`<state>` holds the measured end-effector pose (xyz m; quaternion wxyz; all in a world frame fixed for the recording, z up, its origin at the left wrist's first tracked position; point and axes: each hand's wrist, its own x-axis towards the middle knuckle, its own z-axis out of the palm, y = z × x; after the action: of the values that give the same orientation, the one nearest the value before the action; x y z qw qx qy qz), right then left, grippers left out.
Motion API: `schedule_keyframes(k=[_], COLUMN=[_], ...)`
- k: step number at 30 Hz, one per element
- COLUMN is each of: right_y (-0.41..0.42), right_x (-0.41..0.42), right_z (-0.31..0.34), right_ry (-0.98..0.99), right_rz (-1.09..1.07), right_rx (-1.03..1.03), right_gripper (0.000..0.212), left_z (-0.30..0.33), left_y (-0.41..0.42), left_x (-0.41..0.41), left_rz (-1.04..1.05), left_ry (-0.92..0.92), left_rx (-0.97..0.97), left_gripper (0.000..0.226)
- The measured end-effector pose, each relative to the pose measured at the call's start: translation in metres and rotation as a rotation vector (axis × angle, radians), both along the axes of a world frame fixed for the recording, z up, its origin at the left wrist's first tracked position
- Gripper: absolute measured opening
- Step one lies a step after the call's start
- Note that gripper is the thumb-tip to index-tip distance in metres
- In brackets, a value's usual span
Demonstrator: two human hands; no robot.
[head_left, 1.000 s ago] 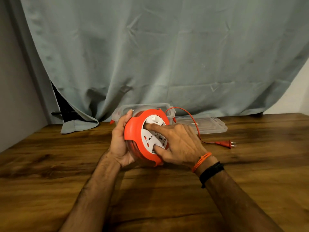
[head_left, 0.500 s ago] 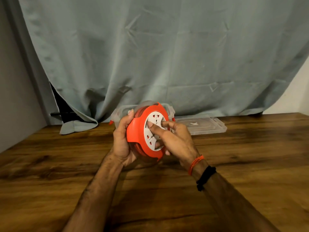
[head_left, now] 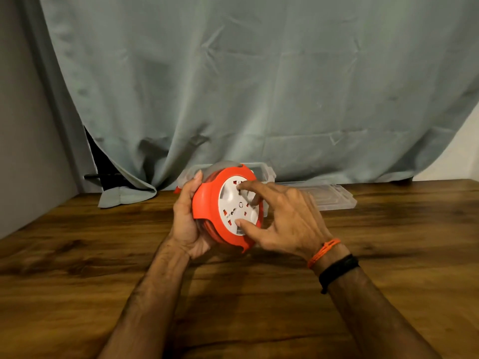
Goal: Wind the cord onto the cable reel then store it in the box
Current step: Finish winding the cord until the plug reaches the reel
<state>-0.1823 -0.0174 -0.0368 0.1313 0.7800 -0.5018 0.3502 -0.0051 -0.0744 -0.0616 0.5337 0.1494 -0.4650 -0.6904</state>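
Note:
An orange cable reel (head_left: 207, 203) with a white socket face (head_left: 234, 203) is held upright just above the wooden table. My left hand (head_left: 186, 218) grips its back and left rim. My right hand (head_left: 282, 218) rests its thumb and fingertips on the white face. Orange cord coils (head_left: 207, 225) show between the reel's flanges at the lower left. The cord's loose end and plug are out of sight. Behind the reel stands a clear plastic box (head_left: 261, 170), mostly hidden by it.
The box's clear lid (head_left: 334, 198) lies flat on the table (head_left: 259, 294) to the right of the box. A grey-green curtain (head_left: 259, 86) hangs behind, its hem on the table at the back left. A wall stands at the left.
One second ago the cord and plug trailed over the table to the right; now none lies there. My right hand's fingers have shifted around the white face, and the reel has tilted slightly.

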Motion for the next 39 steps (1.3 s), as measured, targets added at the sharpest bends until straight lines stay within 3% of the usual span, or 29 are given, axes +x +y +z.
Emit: schedule_keyframes(k=[14,22,27,29,32,37,39], right_y=[-0.008,-0.012,-0.007,-0.004,-0.004,-0.012,-0.013], right_x=[-0.002,-0.002,0.002,0.006,0.017,0.029,0.028], right_z=[-0.006,-0.009,-0.012,-0.013,-0.015,-0.014,-0.015], right_ry=[0.205,0.21,0.149,0.037,-0.307,-0.967,-1.03], right_rz=[0.132,0.116,0.078,0.035,-0.024,-0.003,0.018], right_rx=[0.04,0.061,-0.05,-0.08,0.002,0.451,0.517], right_gripper=[0.066,0.068,0.066,0.065,0.065,0.07,0.069], left_z=[-0.002,-0.002,0.0,0.002,0.004,0.004,0.003], left_y=[-0.001,-0.001,0.004,0.006,0.008,0.009,0.008], left_x=[0.001,0.0,-0.003,-0.004,-0.005,-0.009,-0.009], left_rz=[-0.09,-0.159,-0.124,-0.122,-0.102,-0.009,0.006], left_ry=[-0.08,-0.077,-0.051,-0.034,-0.027,-0.044,-0.047], left_rx=[0.089,0.088,0.045,0.026,-0.033,-0.052,-0.05], left_gripper=[0.077,0.077,0.07,0.066,0.06,0.056,0.055])
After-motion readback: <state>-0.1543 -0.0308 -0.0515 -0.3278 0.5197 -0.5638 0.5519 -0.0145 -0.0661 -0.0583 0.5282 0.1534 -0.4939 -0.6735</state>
